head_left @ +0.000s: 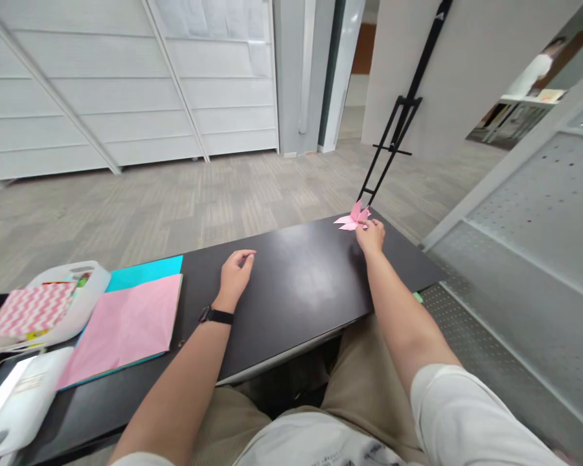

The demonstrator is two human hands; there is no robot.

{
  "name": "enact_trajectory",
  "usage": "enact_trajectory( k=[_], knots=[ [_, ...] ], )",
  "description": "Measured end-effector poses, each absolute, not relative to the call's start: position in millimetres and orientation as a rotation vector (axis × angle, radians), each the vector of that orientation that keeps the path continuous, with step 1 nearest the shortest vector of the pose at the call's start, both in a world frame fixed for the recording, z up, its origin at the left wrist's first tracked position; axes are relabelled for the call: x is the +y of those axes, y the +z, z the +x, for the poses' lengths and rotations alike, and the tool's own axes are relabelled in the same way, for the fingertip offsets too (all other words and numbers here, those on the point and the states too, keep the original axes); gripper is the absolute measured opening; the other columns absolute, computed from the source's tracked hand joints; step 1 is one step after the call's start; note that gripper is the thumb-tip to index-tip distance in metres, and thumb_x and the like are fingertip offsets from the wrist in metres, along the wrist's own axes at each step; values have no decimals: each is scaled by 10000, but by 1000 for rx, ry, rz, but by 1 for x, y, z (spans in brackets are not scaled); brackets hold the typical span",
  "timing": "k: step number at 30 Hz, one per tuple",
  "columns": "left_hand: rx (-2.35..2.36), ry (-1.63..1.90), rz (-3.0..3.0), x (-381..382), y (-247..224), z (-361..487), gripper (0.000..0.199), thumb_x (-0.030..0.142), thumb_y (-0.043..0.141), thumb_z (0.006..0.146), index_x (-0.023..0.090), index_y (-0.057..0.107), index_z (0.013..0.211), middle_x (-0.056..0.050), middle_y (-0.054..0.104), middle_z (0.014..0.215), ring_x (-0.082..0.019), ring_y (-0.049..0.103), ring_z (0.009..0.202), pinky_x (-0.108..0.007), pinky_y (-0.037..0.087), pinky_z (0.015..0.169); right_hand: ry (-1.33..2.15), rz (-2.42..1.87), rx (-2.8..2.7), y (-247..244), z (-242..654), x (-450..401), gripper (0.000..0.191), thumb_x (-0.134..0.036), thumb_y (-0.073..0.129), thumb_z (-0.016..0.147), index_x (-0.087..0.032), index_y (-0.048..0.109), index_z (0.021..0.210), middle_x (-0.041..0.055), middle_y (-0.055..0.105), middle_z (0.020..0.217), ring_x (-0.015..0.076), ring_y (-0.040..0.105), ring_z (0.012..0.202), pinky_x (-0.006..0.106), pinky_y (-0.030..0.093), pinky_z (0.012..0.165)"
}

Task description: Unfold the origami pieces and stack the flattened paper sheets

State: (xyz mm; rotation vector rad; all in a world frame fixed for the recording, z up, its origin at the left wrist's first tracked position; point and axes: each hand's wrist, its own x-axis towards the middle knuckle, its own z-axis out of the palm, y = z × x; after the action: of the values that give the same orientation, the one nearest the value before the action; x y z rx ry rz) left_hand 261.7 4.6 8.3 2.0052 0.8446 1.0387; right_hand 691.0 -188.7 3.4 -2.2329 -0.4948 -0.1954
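Note:
My right hand [370, 236] reaches to the far right end of the dark table [291, 291]. Its thumb and fingers close on the near edge of a pink origami figure [354, 217] with several pointed flaps, some standing up. The fingertips are partly hidden against the paper. My left hand [236, 275], with a dark watch [216, 316] on the wrist, hovers over or rests on the table's middle. Its fingers are stretched and loosely curved, the thumb is a little apart, and nothing is in it.
Left of my left hand lies a stack of pink paper [126, 323] over blue sheets [148, 275]. Beside it are a white plastic basket [97, 275] of supplies and a white case [24, 401]. A black stand [393, 129] rises behind the table; a perforated panel [529, 213] is right.

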Motion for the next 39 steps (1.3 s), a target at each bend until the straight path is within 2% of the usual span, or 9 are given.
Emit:
enact_trajectory(
  k=[4, 9, 12, 16, 24, 26, 29, 33, 39],
  knots=[
    [784, 1026, 2012, -1, 2, 256, 295, 448, 581, 999, 221, 768, 989, -72, 779, 1067, -245, 725, 1045, -408, 567, 1008, -169, -2258, -573, -1, 713, -189, 449, -334, 651, 803, -206, 787, 1211, 185, 541, 1548, 390, 481, 1446, 580, 346, 1250],
    [668, 961, 2127, -13, 13, 253, 294, 444, 551, 1033, 243, 760, 981, -55, 776, 1061, -235, 718, 1053, -403, 549, 1030, -220, -2198, -674, -6, 709, -199, 509, -301, 584, 832, -155, 731, 1297, 199, 666, 1430, 340, 560, 1361, 546, 387, 1223],
    [660, 920, 2124, -15, 16, 254, 285, 443, 560, 1030, 250, 760, 970, -52, 780, 1062, -240, 721, 1060, -412, 550, 1038, -353, -2106, -657, -1, 691, -209, 459, -268, 519, 851, -141, 755, 1224, 209, 715, 1325, 329, 628, 1261, 518, 444, 1168],
    [644, 909, 2070, -9, 15, 254, 274, 447, 592, 1015, 247, 774, 979, -59, 782, 1078, -245, 719, 1075, -420, 554, 1045, -402, -1939, -882, 21, 640, -200, 341, -323, 521, 925, -207, 795, 1094, 142, 778, 1168, 306, 696, 1115, 472, 512, 1066],
    [668, 1035, 1577, 2, 21, 250, 430, 522, 710, 954, 208, 698, 1247, -114, 766, 1230, -235, 720, 1152, -405, 534, 1085, 150, -1436, -1385, 61, 481, -102, 221, -371, 607, 981, -260, 791, 934, 45, 804, 974, 227, 728, 929, 369, 555, 858],
    [640, 1067, 1503, 3, 23, 248, 437, 513, 755, 926, 198, 698, 1224, -120, 763, 1237, -233, 711, 1164, -394, 525, 1085, 245, -1358, -1404, 58, 450, -83, 233, -390, 609, 991, -260, 789, 922, 43, 802, 958, 221, 723, 897, 367, 556, 839],
    [622, 1054, 1389, 4, 24, 248, 400, 519, 813, 874, 186, 707, 1068, -89, 776, 1088, -212, 725, 1021, -359, 559, 968, 325, -1300, -1407, 44, 422, -70, 254, -431, 615, 1003, -263, 781, 908, 45, 796, 970, 225, 717, 905, 377, 563, 843],
    [616, 999, 1268, 6, 21, 249, 412, 532, 865, 820, 179, 689, 942, -35, 749, 905, -166, 702, 828, -305, 562, 811, 442, -1242, -1333, 24, 415, -74, 239, -488, 625, 1011, -282, 747, 1020, 39, 776, 1015, 220, 720, 914, 399, 583, 888],
    [559, 902, 1200, 3, 19, 251, 452, 552, 881, 813, 177, 688, 977, -52, 770, 931, -187, 743, 822, -336, 600, 783, 502, -1207, -1207, 17, 427, -80, 395, -492, 689, 971, -322, 607, 1317, 45, 764, 1151, 207, 739, 926, 403, 614, 893]
  ],
)
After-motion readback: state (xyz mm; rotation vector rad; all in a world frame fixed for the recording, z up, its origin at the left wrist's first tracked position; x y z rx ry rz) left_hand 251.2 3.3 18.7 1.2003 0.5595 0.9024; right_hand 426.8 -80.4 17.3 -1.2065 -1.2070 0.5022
